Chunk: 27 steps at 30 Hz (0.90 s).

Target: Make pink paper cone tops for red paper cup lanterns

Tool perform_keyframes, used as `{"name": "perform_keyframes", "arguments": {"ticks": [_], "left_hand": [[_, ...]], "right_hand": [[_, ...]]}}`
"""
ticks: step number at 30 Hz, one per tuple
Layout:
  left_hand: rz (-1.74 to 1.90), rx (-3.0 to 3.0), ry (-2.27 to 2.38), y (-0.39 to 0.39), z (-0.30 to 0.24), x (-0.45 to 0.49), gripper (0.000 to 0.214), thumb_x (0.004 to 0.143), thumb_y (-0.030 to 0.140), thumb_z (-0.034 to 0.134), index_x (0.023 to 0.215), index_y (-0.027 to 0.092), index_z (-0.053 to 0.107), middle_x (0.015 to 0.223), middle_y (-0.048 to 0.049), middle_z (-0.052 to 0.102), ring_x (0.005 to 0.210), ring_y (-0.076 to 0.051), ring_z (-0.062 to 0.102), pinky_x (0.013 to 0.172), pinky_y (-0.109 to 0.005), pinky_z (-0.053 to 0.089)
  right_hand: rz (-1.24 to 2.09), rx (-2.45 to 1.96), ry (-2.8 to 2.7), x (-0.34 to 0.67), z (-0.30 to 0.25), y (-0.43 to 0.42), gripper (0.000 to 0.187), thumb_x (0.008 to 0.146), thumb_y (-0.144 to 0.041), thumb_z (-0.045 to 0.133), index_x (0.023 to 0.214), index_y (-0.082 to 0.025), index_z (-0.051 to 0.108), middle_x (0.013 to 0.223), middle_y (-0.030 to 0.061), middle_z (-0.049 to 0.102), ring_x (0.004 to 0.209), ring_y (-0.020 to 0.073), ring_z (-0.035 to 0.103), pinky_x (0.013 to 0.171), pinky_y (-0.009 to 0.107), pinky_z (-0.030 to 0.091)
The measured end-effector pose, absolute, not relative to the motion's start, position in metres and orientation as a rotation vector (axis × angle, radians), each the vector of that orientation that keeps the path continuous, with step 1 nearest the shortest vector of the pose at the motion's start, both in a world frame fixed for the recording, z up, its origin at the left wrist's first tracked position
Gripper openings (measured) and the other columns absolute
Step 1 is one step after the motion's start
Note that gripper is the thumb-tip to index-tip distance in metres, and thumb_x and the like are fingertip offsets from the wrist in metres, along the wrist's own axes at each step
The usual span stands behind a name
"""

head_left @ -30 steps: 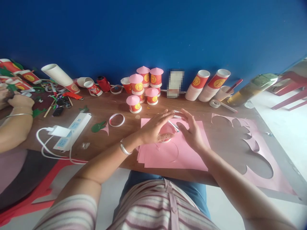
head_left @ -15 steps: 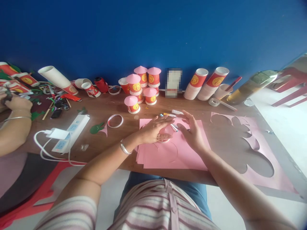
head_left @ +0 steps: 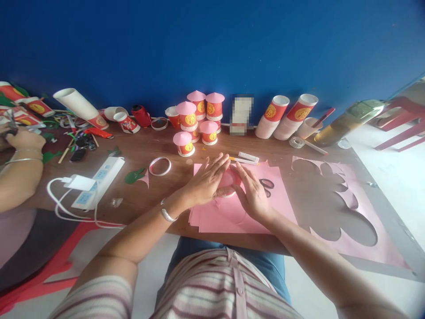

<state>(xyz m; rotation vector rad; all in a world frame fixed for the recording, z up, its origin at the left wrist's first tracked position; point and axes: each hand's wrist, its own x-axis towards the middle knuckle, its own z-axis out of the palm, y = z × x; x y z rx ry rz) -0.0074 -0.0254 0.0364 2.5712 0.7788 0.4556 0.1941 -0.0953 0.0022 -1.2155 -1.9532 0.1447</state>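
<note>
My left hand [head_left: 206,180] and my right hand [head_left: 251,193] cup a small cup with a pink paper top [head_left: 229,180] from either side. The cup stands on a stack of pink paper sheets [head_left: 245,215] on the brown table [head_left: 156,150]. Both hands have their fingers stretched forward and pressed against the cup's pink top. Black-handled scissors [head_left: 266,182] lie on the pink paper just right of my right hand. A pen [head_left: 244,160] lies beyond my fingertips.
Several finished pink-topped red cups [head_left: 199,119] stand at the back by the blue wall. Stacks of red paper cups [head_left: 288,115] lie to the right. A white power strip [head_left: 99,179] and a tape ring [head_left: 160,166] are on the left. Another person's arm [head_left: 20,177] rests at far left. Cut-out pink sheet [head_left: 358,199] right.
My right hand has moved left and closed in on the cup, uncovering the scissors it was over. My left hand has shifted slightly and now presses the cup's top together with the right.
</note>
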Motion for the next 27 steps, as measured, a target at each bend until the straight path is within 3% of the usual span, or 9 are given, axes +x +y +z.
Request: {"name": "perform_keyframes", "arguments": {"ticks": [10, 17, 22, 27], "left_hand": [[0.439, 2.572, 0.821, -0.030, 0.030, -0.007, 0.080, 0.099, 0.060, 0.049, 0.162, 0.017, 0.023, 0.168, -0.0248, 0.025, 0.160, -0.037, 0.015, 0.126, -0.067, 0.015], [0.391, 2.501, 0.830, -0.028, 0.038, -0.010, 0.078, 0.101, 0.059, 0.044, 0.165, 0.026, 0.015, 0.172, -0.0178, 0.018, 0.161, -0.033, 0.009, 0.128, -0.064, 0.010], [0.400, 2.474, 0.800, -0.028, 0.041, -0.010, 0.071, 0.102, 0.056, 0.044, 0.164, 0.030, 0.022, 0.172, -0.0129, 0.022, 0.161, -0.035, 0.010, 0.128, -0.065, 0.008], [0.333, 2.457, 0.804, -0.029, 0.038, -0.009, 0.070, 0.104, 0.056, 0.037, 0.165, 0.028, 0.018, 0.172, -0.0122, 0.019, 0.162, -0.034, 0.007, 0.128, -0.065, 0.006]], "right_hand": [[0.057, -1.214, -1.983, 0.190, -0.010, -0.099, 0.072, 0.105, -0.020, 0.042, 0.167, -0.029, 0.006, 0.161, 0.0120, 0.046, 0.150, 0.0310, 0.042, 0.120, 0.062, 0.040], [0.504, -1.233, -1.649, 0.194, -0.006, -0.093, 0.052, 0.108, -0.037, 0.040, 0.160, -0.032, 0.034, 0.157, 0.0093, 0.052, 0.148, 0.0270, 0.046, 0.121, 0.058, 0.040], [0.830, -1.163, -1.405, 0.191, -0.017, -0.083, 0.053, 0.106, -0.049, 0.045, 0.156, -0.031, 0.040, 0.154, 0.0103, 0.055, 0.146, 0.0265, 0.049, 0.120, 0.057, 0.041], [0.926, -1.239, -1.330, 0.188, -0.026, -0.081, 0.057, 0.103, -0.056, 0.051, 0.153, -0.029, 0.046, 0.152, 0.0113, 0.057, 0.145, 0.0272, 0.050, 0.121, 0.056, 0.040]]}}
